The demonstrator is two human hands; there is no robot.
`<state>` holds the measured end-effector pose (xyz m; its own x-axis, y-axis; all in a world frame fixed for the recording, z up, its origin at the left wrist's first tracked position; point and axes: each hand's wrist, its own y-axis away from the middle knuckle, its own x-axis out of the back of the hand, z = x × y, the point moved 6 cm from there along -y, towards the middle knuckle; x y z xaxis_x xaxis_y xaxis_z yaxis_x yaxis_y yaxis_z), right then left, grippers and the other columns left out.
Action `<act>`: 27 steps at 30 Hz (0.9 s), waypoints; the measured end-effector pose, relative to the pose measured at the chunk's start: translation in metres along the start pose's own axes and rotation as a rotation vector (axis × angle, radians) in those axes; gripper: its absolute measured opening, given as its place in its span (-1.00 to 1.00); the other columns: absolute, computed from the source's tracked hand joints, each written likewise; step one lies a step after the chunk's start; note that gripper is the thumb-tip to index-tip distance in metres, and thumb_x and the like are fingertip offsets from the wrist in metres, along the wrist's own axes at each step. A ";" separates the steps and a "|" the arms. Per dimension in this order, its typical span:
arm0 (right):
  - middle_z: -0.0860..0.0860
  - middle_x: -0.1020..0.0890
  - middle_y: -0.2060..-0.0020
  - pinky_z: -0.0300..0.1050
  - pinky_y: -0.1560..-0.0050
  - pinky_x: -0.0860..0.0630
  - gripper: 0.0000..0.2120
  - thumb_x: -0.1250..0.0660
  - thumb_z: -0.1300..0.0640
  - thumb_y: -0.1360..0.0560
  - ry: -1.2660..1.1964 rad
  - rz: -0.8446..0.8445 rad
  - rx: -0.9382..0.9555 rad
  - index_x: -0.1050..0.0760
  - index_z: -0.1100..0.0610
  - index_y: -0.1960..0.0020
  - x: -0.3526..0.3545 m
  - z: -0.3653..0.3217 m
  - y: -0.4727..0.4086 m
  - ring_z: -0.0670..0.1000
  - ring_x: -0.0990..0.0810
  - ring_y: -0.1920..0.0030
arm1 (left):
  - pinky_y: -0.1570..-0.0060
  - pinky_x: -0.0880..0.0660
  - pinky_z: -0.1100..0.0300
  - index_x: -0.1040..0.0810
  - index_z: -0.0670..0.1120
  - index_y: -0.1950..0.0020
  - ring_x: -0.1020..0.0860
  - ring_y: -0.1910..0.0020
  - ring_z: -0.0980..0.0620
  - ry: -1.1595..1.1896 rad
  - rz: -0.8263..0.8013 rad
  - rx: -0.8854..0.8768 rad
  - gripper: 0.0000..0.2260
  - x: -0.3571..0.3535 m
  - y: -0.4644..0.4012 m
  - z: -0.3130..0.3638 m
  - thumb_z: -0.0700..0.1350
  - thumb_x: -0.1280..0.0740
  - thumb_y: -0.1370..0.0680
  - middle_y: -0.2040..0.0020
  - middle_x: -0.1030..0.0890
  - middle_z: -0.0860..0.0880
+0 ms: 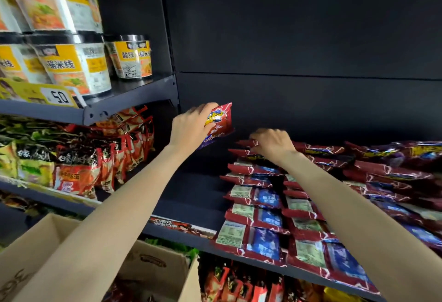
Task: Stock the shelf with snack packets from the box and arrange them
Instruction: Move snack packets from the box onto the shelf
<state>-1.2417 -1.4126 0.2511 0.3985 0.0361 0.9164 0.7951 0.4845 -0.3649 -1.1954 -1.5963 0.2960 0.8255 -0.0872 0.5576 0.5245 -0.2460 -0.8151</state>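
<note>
My left hand [191, 126] grips a red snack packet [218, 122] with a yellow logo and holds it upright above the bare left part of the dark shelf [191, 196]. My right hand [271, 143] reaches to the back of the shelf, fingers curled over the top edge of the rearmost red packet [246, 143] in a row. Several rows of matching red and blue packets [265, 215] lie overlapping on the right part of the shelf. The open cardboard box [153, 268] stands below my left arm.
Noodle cups [130, 59] and a yellow price tag [57, 97] sit on the upper left shelf. Orange and green noodle bags [76, 172] fill the left shelf beside a vertical upright [172, 45]. More red packets [239, 282] sit on the shelf underneath.
</note>
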 end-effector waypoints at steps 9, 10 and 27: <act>0.01 -0.61 -0.09 -0.05 -0.25 -0.36 -0.50 -0.20 0.34 -0.50 0.039 0.064 -0.012 -0.40 -0.05 -0.36 -0.019 0.019 0.032 0.13 -0.57 -0.12 | 0.36 -0.54 0.14 -0.49 -0.08 -0.20 -0.64 0.14 -0.04 0.209 -0.070 -0.147 -0.54 -0.060 -0.034 0.069 -0.09 -0.53 -0.35 0.01 -0.64 -0.02; 0.02 -0.62 -0.08 -0.04 -0.25 -0.36 -0.50 -0.20 0.34 -0.50 0.035 0.065 -0.007 -0.41 -0.04 -0.36 -0.020 0.019 0.035 0.14 -0.57 -0.11 | 0.35 -0.53 0.14 -0.48 -0.08 -0.22 -0.64 0.10 -0.05 0.235 -0.091 -0.152 -0.55 -0.068 -0.034 0.076 -0.09 -0.51 -0.38 -0.02 -0.63 -0.03; 0.04 -0.68 0.27 -0.03 0.05 -0.53 -0.81 -0.42 0.33 -0.31 0.004 0.382 -0.002 -0.65 0.13 0.11 0.015 0.009 0.062 0.13 -0.65 0.25 | -0.35 -0.21 0.08 -0.30 0.03 -0.44 -0.43 -0.30 0.01 0.466 -0.557 -0.227 -0.57 -0.085 -0.012 0.086 0.00 -0.26 -0.58 -0.31 -0.50 0.05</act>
<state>-1.1905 -1.3744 0.2431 0.6683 0.2108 0.7134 0.5893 0.4352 -0.6807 -1.2535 -1.5025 0.2451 0.2517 -0.2788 0.9268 0.7407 -0.5608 -0.3699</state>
